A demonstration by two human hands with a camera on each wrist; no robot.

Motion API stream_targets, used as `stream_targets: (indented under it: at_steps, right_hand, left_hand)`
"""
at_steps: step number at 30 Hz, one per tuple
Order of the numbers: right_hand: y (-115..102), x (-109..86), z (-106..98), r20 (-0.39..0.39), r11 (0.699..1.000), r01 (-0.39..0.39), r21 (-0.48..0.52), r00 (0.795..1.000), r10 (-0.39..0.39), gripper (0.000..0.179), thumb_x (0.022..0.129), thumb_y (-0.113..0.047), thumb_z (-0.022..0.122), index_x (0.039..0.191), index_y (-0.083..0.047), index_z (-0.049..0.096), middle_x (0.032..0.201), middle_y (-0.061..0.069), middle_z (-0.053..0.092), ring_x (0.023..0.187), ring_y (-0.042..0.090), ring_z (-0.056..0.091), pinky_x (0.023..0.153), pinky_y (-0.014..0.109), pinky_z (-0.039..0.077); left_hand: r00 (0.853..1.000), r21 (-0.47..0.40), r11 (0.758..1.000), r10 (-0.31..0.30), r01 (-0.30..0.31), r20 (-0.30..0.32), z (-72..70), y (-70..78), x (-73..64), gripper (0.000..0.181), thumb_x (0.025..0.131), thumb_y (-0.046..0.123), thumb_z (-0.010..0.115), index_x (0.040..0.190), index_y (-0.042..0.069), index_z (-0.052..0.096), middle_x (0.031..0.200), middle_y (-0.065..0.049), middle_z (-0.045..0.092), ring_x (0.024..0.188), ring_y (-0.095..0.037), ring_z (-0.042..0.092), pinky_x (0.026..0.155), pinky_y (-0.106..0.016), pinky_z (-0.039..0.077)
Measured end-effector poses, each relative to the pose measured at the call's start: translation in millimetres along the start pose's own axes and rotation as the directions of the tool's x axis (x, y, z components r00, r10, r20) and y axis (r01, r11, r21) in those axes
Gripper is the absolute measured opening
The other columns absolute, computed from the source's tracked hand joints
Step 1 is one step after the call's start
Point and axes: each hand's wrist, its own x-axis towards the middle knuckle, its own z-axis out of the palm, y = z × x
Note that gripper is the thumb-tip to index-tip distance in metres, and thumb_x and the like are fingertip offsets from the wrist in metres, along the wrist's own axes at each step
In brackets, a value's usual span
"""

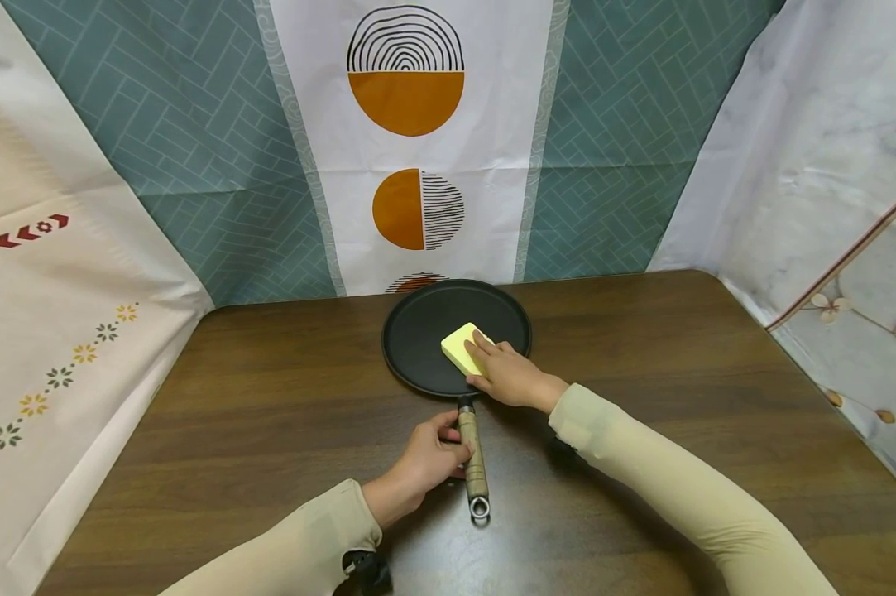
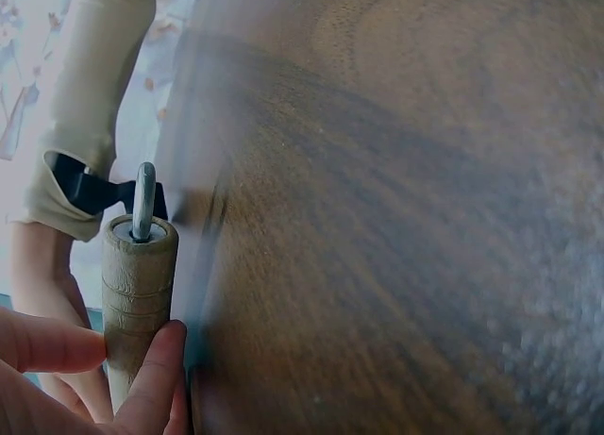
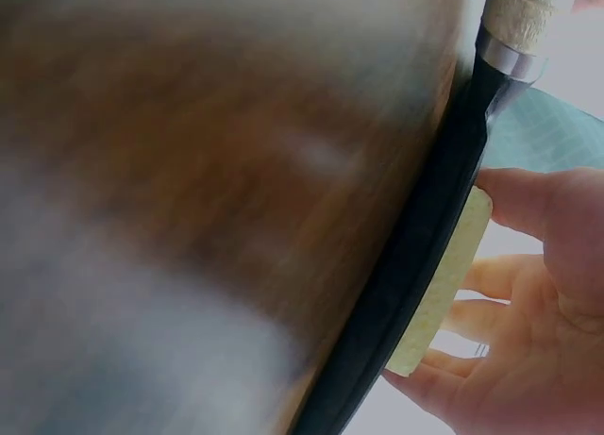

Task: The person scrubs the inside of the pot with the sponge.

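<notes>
A flat black round pan (image 1: 418,339) lies on the wooden table, its wood-covered handle (image 1: 475,472) toward the near edge with a metal ring at its end. My left hand (image 1: 427,459) pinches that handle between thumb and fingers; the left wrist view shows the fingertips on both sides of the handle (image 2: 139,284). On the pan's surface, right of its middle, lies a pale yellow sponge (image 1: 458,343). My right hand (image 1: 509,372) holds the sponge flat against the pan, thumb near one end and fingers spread over it. The sponge's edge (image 3: 444,284) shows in the right wrist view.
The brown wooden table (image 1: 284,372) stretches out on both sides of the pan. A patterned cloth (image 1: 433,149) hangs behind the table's far edge. More cloth hangs at the left (image 1: 83,331) and the right (image 1: 820,207).
</notes>
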Motion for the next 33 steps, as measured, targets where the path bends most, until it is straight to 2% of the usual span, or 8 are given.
stream_targets:
  at_steps: [9,26,33]
  right_hand:
    - [-7.0,7.0,2.0,0.034,0.999,0.041,-0.029,0.999,-0.040,0.062,0.099,-0.030,0.054,0.149,-0.001,0.030,0.155,0.021,0.021,0.116,0.042,0.047,0.100,0.048,0.044]
    - [-23.5,13.6,1.9,0.058,0.995,0.097,0.010,0.994,-0.098,0.060,0.100,-0.028,0.054,0.149,-0.002,0.032,0.155,0.021,0.021,0.118,0.044,0.046,0.098,0.051,0.046]
    - [-29.1,17.3,2.6,0.062,0.996,0.089,0.003,0.994,-0.089,0.059,0.099,-0.028,0.054,0.149,-0.003,0.033,0.155,0.019,0.021,0.118,0.042,0.046,0.099,0.050,0.045]
  left_hand:
    - [1.000,-0.003,1.000,0.008,-0.008,0.002,0.1,0.6,0.6,0.062,0.086,-0.009,0.060,0.140,-0.014,0.032,0.104,-0.019,0.045,0.077,-0.018,0.056,0.066,-0.035,0.060]
    - [1.000,0.012,1.000,0.010,-0.010,0.000,0.1,2.0,-0.5,0.062,0.087,-0.007,0.061,0.141,-0.015,0.031,0.105,-0.019,0.045,0.076,-0.017,0.056,0.065,-0.036,0.060]
    - [1.000,0.013,1.000,0.009,-0.009,-0.005,0.8,1.2,0.5,0.063,0.087,-0.007,0.061,0.141,-0.016,0.030,0.106,-0.020,0.045,0.076,-0.017,0.057,0.065,-0.037,0.060]
